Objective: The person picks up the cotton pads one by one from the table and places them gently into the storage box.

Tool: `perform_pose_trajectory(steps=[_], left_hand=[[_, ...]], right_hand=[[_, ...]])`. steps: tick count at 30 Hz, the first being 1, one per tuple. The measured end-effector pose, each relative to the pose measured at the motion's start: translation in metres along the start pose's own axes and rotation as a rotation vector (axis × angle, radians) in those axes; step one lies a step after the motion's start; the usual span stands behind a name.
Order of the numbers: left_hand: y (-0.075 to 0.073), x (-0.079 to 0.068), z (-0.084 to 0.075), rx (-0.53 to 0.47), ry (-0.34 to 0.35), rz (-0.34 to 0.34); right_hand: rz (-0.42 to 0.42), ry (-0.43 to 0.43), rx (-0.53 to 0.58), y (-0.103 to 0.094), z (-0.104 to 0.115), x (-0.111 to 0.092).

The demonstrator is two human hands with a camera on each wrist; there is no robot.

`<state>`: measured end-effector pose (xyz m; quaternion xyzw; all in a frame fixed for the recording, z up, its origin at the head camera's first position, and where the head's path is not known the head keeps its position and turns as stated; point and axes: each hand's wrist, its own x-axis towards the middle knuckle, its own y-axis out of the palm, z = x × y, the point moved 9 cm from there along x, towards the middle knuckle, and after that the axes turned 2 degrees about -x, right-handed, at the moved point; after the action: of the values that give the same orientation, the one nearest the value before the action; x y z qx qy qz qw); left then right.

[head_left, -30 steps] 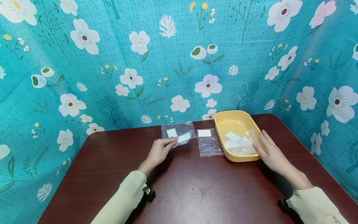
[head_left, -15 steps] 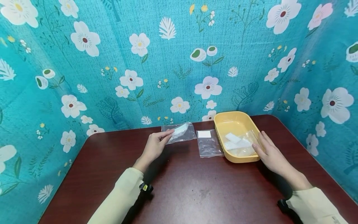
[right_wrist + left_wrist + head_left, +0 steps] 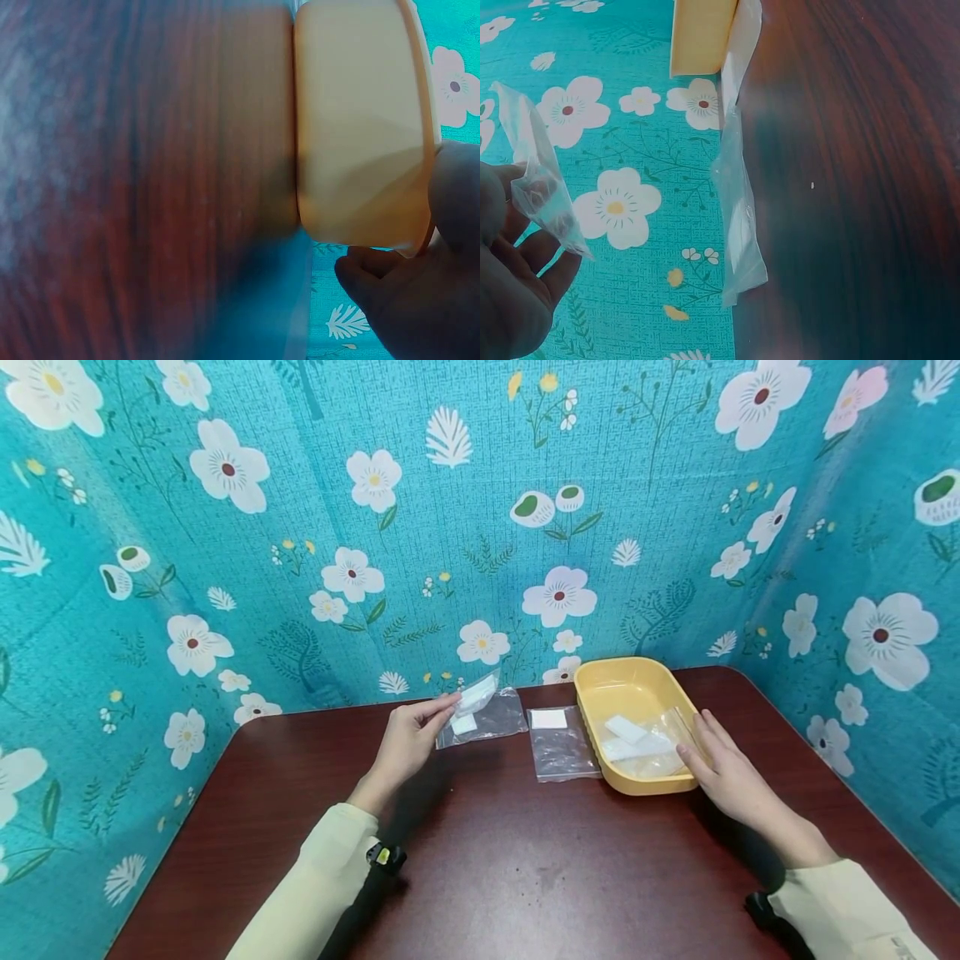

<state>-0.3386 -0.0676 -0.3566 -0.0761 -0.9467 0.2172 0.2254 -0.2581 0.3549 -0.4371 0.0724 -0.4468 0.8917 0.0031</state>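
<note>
My left hand (image 3: 408, 739) pinches a small clear plastic bag (image 3: 480, 692) with a white label, lifted and tilted at the table's back edge. Seen from the left wrist, the held bag (image 3: 544, 180) is off the table, between thumb and fingers. Beneath it lies another clear bag (image 3: 498, 717) with a white label. A third labelled bag (image 3: 558, 752) lies flat to its right, beside the yellow tray (image 3: 618, 672). My right hand (image 3: 731, 777) grips the tray's right rim, thumb over the edge. Fingers (image 3: 360, 274) show outside the tray wall (image 3: 360, 127) in the right wrist view.
Inside the tray are clear bags with white labels (image 3: 641, 743). The dark red-brown table (image 3: 525, 868) stretches in front. A teal flowered cloth (image 3: 450, 527) hangs right behind the table and at both sides.
My left hand has lifted its bag off the one beneath and drawn it slightly left and up, with its far end tipping upward. The right hand and tray have stayed put.
</note>
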Motion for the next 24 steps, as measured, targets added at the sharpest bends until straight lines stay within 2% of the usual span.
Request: perform_pose_trajectory(steps=[9, 14, 19, 24], left_hand=[[0.0, -0.001, -0.001, -0.005, 0.026, -0.011], [0.004, -0.002, 0.001, -0.006, 0.014, -0.011], [0.015, -0.001, 0.004, -0.026, 0.019, 0.009], [0.033, 0.0, 0.003, -0.056, 0.034, 0.036]], right_hand=[[0.0, 0.014, -0.006, 0.001, -0.001, 0.0], [-0.01, 0.006, -0.003, 0.0, -0.001, 0.0], [-0.015, 0.001, -0.001, 0.0, -0.001, 0.0], [-0.009, 0.011, 0.002, 0.001, -0.002, -0.001]])
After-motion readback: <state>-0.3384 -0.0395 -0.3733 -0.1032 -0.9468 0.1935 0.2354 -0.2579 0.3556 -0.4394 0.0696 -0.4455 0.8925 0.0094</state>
